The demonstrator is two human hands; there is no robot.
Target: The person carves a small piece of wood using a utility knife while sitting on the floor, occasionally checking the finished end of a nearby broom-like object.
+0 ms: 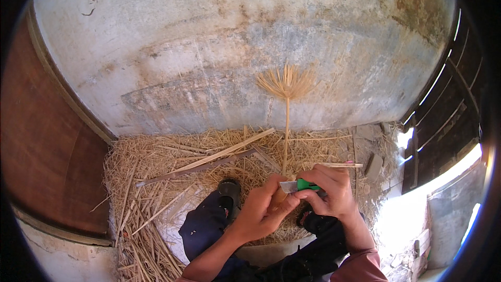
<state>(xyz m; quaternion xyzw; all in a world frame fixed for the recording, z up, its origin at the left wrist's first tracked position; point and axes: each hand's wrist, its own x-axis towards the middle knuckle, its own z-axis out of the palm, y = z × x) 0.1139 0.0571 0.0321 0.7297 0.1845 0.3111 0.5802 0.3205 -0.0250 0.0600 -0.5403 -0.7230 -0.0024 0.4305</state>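
Observation:
A long pale stick (286, 130), broom-like, runs away from me, its far end splayed into a fan of thin straw-coloured strips (286, 82) in front of the wall. My left hand (259, 210) is closed round its near end, which the fingers mostly hide. In my right hand (332, 190) is a small knife with a green handle (307, 184), gripped between thumb and fingers. Its short, wide blade (288, 186) points left and lies right at the left fingers and the stick's near end. Whether the blade touches the stick, I cannot tell.
Straw-like shavings (151, 156) cover the floor up to a stained wall (209, 36). Long split strips (229, 149) lie ahead, with more piled at lower left (146, 240). A brown door panel (52, 141) stands left; dark boards (443, 104) stand right. A brick-like block (373, 165) lies to the right.

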